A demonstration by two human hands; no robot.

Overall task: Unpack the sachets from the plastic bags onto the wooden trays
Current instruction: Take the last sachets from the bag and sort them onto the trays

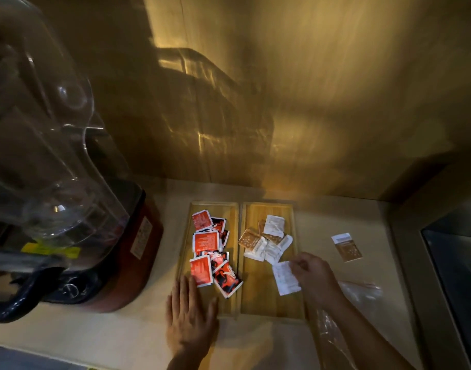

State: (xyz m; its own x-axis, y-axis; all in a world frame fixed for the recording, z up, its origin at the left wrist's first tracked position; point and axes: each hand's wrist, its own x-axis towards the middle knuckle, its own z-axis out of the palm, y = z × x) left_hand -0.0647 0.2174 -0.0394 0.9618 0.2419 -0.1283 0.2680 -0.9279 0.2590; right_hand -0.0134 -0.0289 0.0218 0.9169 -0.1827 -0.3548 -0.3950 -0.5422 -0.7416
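Two wooden trays lie side by side on the counter. The left tray holds several red sachets. The right tray holds several white and brown sachets. My right hand pinches a white sachet over the right tray's near half. My left hand lies flat, fingers spread, on the near left corner of the left tray, touching a red sachet. One brown and white sachet lies alone on the counter to the right. A clear plastic bag lies beside my right forearm.
A large blender with a clear jar, red base and dark handle stands at the left, close to the left tray. A golden wall rises behind the trays. A dark glass panel borders the counter on the right. Another clear plastic bag lies under my right forearm.
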